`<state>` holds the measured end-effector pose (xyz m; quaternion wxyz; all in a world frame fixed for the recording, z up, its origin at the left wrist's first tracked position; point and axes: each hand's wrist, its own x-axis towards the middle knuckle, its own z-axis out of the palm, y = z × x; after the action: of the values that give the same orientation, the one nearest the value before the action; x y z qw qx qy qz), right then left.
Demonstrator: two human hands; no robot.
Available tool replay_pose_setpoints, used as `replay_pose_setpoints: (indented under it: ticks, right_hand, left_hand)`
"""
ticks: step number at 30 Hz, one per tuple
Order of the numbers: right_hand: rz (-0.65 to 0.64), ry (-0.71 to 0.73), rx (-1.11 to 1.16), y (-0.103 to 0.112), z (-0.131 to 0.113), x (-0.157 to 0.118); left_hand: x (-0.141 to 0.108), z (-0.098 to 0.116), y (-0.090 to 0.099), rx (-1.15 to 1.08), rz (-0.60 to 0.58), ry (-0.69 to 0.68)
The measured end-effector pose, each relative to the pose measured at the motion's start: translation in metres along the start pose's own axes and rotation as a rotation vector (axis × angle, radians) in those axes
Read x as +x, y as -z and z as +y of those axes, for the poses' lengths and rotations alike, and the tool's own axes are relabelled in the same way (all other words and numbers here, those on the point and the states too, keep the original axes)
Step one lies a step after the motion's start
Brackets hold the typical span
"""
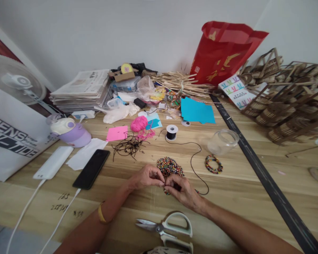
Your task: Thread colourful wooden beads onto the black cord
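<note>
My left hand (148, 177) and my right hand (184, 192) meet fingertip to fingertip just in front of a pile of small multicoloured beads (169, 165). Both are closed in a pinch; what lies between the left fingertips is too small to make out. A thin black cord (192, 160) runs from its spool (171, 132), loops to the right and comes back under my right hand, with a few beads on it there. More strung beads (166, 191) show just below the fingertips. A finished-looking beaded bracelet (214, 164) lies to the right.
Scissors (164, 227) with pale handles lie close in front of me. A glass jar (223, 141) rests beyond the bracelet. Cut black cords (129, 145), pink yarn (139, 124) and a phone (91, 169) are to the left. Small wooden baskets (283, 116) crowd the right.
</note>
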<state>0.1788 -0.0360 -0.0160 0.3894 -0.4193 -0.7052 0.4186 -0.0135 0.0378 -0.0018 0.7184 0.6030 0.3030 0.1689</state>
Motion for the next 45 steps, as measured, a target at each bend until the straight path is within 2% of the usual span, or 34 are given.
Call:
replay_pose_setpoints:
  ticks: [17,26,30,35,38,42,45]
  right_hand:
    - [-0.01,-0.032,0.002,0.0,-0.003,0.0]
    - [-0.011,-0.035,0.053,0.003,-0.004,-0.001]
    - [0.052,-0.046,0.051,0.017,-0.013,0.002]
    - [0.101,-0.079,-0.034,0.042,-0.018,0.01]
    - [0.01,-0.068,-0.187,0.06,-0.023,0.013]
    - [-0.135,-0.063,-0.532,0.084,-0.033,0.011]
    - [-0.268,-0.065,-0.732,0.097,-0.033,0.001]
  left_hand:
    - [0.0,0.004,-0.004,0.017,-0.018,0.035]
    - [-0.004,0.014,-0.004,0.159,-0.034,-0.008]
    - [-0.01,0.028,-0.004,0.222,-0.006,-0.035]
    - [-0.017,0.04,-0.005,0.224,-0.071,-0.14]
    - [-0.018,0.039,-0.006,0.128,-0.12,-0.189]
    - [-0.017,0.034,-0.009,-0.05,-0.145,-0.127]
    - [-0.016,0.033,-0.01,-0.103,-0.125,-0.101]
